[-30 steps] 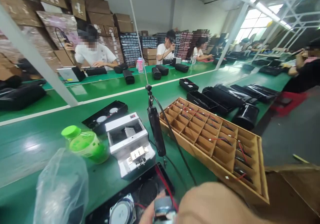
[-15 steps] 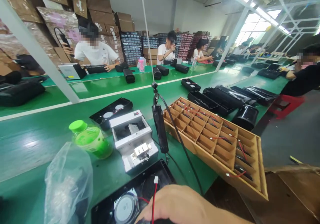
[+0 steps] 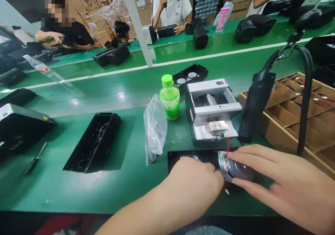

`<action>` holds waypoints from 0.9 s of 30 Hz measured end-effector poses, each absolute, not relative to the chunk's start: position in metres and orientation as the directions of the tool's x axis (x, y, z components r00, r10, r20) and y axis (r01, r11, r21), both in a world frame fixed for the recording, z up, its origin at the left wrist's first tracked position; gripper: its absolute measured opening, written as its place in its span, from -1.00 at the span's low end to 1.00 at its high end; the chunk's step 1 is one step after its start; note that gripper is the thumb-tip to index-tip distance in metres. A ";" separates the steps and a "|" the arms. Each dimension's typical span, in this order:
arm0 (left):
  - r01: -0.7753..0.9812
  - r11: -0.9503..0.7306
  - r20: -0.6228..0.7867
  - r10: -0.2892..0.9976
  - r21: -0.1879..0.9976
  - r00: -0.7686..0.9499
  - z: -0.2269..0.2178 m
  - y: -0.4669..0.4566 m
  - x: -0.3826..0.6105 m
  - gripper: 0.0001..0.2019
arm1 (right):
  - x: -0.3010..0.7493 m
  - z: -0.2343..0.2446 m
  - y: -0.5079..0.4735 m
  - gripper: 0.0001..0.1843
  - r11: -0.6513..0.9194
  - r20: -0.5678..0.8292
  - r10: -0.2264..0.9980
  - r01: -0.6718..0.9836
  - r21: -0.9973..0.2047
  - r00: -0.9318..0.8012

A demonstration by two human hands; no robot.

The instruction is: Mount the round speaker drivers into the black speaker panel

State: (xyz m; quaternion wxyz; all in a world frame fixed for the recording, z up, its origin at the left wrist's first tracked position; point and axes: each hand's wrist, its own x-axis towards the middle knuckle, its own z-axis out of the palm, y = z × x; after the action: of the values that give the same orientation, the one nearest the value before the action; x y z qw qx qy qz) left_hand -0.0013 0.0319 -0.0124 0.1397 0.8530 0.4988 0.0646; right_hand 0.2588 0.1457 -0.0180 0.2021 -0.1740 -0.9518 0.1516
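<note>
Swung leftward since the earlier frame, our view now shows our left hand [image 3: 196,188] beside our right hand [image 3: 285,179], both at a black panel [image 3: 173,158] on the green counter [image 3: 131,189]. Our left hand curls over its middle, knuckles up; we cannot tell what it grips. Our right hand holds a round speaker [image 3: 239,170] between thumb and fingers at the panel's right end. We judge it dense for its size, its smooth metal rather slippery, its cone fragile; the rim or back suits a hold, clear of the thin red wire [image 3: 228,145]. Leftmost nearby lies an open black housing [image 3: 98,140], then a soft plastic bag [image 3: 156,126], a green bottle [image 3: 170,100] and a pale machine [image 3: 214,107]. The dark screwdriver [image 3: 256,105] and its looping cable [image 3: 305,98] crowd our right hand, before a compartmented box [image 3: 272,132].
</note>
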 end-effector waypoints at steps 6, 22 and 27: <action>0.785 -0.523 -0.005 0.832 0.332 0.555 -0.016 0.040 -0.002 -0.84 | 0.249 -0.016 0.158 -0.53 0.962 0.264 0.225 0.171 -0.215 -0.938; 0.893 -0.180 -0.050 0.974 0.413 0.220 -0.001 -0.009 -0.040 -0.81 | 0.223 -0.036 0.151 -0.40 0.917 0.132 0.236 0.176 -0.359 -0.963; 0.900 -0.200 -0.142 0.952 0.387 0.273 0.007 0.004 -0.041 -0.74 | 0.227 -0.039 0.152 -0.41 0.918 0.136 0.229 0.168 -0.359 -0.964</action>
State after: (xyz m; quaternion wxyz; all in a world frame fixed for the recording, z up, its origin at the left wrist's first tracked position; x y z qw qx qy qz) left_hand -0.0414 0.0042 0.0068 0.2010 0.7719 0.5996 0.0643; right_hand 0.2271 0.1518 -0.0389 0.0878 -0.1016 -0.9754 0.1747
